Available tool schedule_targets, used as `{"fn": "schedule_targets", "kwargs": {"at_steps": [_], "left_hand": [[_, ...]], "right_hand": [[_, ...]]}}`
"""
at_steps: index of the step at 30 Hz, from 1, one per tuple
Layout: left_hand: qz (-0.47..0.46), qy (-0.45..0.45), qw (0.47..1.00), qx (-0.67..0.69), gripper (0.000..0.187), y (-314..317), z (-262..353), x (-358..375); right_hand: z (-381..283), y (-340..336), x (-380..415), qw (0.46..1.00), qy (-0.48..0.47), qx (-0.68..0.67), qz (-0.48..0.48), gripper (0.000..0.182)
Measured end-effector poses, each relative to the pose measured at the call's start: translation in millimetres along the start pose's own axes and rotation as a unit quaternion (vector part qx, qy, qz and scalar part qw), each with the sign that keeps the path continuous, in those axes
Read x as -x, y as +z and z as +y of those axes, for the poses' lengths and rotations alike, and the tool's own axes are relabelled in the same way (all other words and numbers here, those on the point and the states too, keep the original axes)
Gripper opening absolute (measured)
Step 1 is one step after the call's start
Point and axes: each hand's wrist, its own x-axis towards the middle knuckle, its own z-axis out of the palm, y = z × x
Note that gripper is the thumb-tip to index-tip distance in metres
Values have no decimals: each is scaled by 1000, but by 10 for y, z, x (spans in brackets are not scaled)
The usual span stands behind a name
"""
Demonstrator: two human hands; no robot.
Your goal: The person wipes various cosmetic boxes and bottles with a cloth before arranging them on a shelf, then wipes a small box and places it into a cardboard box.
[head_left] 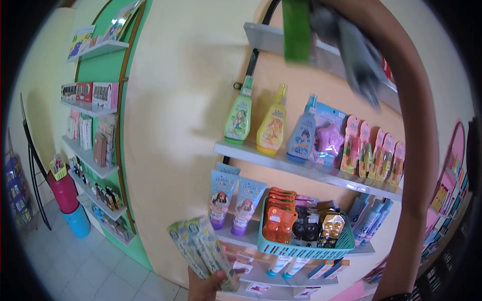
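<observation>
My left hand (pixel 207 287), low in the view, grips several slim, light green and white printed boxes (pixel 201 248) fanned side by side, thumb across their lower end. My right arm arches up the right side to the upper shelf (pixel 331 55). At its end my right hand (pixel 331 6) is blurred and partly cut off by the top edge. A limp grey cloth (pixel 357 55) hangs from it, smeared by motion. Beside it is a blurred green box-like thing (pixel 297 32) in front of the shelf; its exact contact with the fingers is hidden.
Green, yellow and blue bottles (pixel 302 133) stand on the middle shelf. Below are two tubes (pixel 248 203) and a teal basket (pixel 306 249) of packaged goods. Left is a green shelf unit (pixel 100 65), with a red bin (pixel 63 190) and blue bin (pixel 78 220) on the tiled floor.
</observation>
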Motion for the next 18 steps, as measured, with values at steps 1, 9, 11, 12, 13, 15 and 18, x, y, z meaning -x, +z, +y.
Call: {"fn": "schedule_targets", "kwargs": {"at_steps": [1,9,11,12,13,15,18], "left_hand": [[-21,44,999,16,47,80,-16,-11],[-40,-7,997,64,43,624,-319,-97],[-22,-54,998,19,39,686,-472,-3],[-23,-66,997,16,39,713,-530,33],[-38,-73,996,20,42,729,-597,58],[-54,-87,995,21,44,738,-702,87],[-56,-103,993,2,49,728,-800,102]], "right_hand": [[83,26,212,997,-8,-42,-56,35],[613,556,1949,916,84,-95,-382,38],[751,646,2195,943,96,-98,-304,32],[808,686,2295,941,108,-100,-306,32],[851,727,2387,936,137,-130,-297,32],[925,747,2520,912,198,-175,-314,42],[992,789,2665,886,247,-213,-328,42]]}}
